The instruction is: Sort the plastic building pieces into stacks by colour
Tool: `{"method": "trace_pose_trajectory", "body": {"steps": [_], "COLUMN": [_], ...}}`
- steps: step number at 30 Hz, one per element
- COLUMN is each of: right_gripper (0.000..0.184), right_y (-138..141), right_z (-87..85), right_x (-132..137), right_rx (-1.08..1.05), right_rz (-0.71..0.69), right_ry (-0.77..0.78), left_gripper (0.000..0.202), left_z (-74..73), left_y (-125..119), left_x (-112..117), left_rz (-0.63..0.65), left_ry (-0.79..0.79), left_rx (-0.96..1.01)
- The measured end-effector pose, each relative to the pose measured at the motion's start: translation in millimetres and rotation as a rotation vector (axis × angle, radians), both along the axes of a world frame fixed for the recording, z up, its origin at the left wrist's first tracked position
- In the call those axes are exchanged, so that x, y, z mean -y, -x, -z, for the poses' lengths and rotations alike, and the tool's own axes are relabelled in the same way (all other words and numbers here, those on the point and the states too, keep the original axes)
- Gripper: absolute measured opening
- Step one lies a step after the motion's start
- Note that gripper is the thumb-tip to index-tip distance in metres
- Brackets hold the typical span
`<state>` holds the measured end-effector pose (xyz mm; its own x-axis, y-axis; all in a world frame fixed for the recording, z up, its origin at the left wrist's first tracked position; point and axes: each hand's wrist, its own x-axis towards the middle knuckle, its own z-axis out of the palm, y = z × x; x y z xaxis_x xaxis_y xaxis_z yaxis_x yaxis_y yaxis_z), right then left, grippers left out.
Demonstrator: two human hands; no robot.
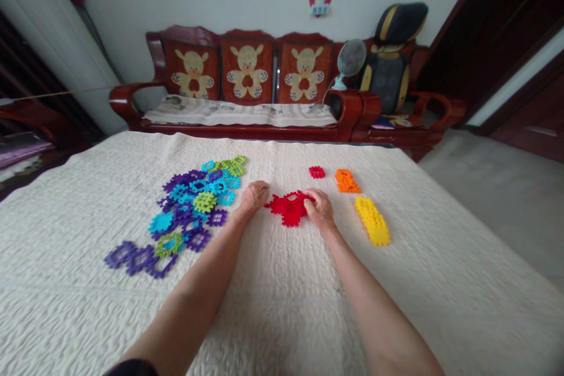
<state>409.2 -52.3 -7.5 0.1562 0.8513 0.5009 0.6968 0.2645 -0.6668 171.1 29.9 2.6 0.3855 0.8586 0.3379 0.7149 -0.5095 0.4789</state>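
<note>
Both forearms stretch out across the cream quilted cover (282, 317), and the hands meet at a cluster of red pieces (288, 209) lying flat near the middle of it. The left hand (254, 195) is curled closed, its fingertips pinched on the cluster's left tip. The right hand (319, 208) lies over the right edge with its fingers bent down onto the plastic; I cannot tell whether it grips or only presses.

Just beyond the cluster sits a single red piece (316, 172) by itself. Beside that, to the right, is a short orange stack (346, 181), and nearer the right hand a yellow row (372, 221) runs at a slant. Left of the left hand spreads a loose mixed pile (194, 205) of purple, blue and green pieces, a few purple ones trailing towards the near edge. Behind the cover stands a dark wooden sofa (247, 88) with a small fan (351, 59) on its arm.
</note>
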Motion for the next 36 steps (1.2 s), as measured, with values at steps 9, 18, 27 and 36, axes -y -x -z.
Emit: {"method": "trace_pose_trajectory", "body": {"steps": [9,18,27,36], "right_gripper": [0.035,0.03,0.043,0.041], "right_y": [5,7,-8,17], "right_z": [-7.2,-3.1,-8.4,-26.8], "right_x": [5,3,-34,-73], "right_rx": [0.249,0.161,-0.088,0.185], "right_rz": [-0.152,-0.15,0.13,0.262], "right_ry": [0.012,-0.007,0.129,0.353], "left_gripper": [0.032,0.032,0.031,0.029], "left_z": [14.2,15.3,14.4,23.9], "left_y": [1,-1,-2,-1], "left_x": [-8,-11,-9,-14], "left_rz": [-0.037,-0.099,-0.116,-0.091], "left_ry": [-0.015,-0.005,-0.004,-0.062], "left_rx": [0.032,0.056,0.074,0.128]}}
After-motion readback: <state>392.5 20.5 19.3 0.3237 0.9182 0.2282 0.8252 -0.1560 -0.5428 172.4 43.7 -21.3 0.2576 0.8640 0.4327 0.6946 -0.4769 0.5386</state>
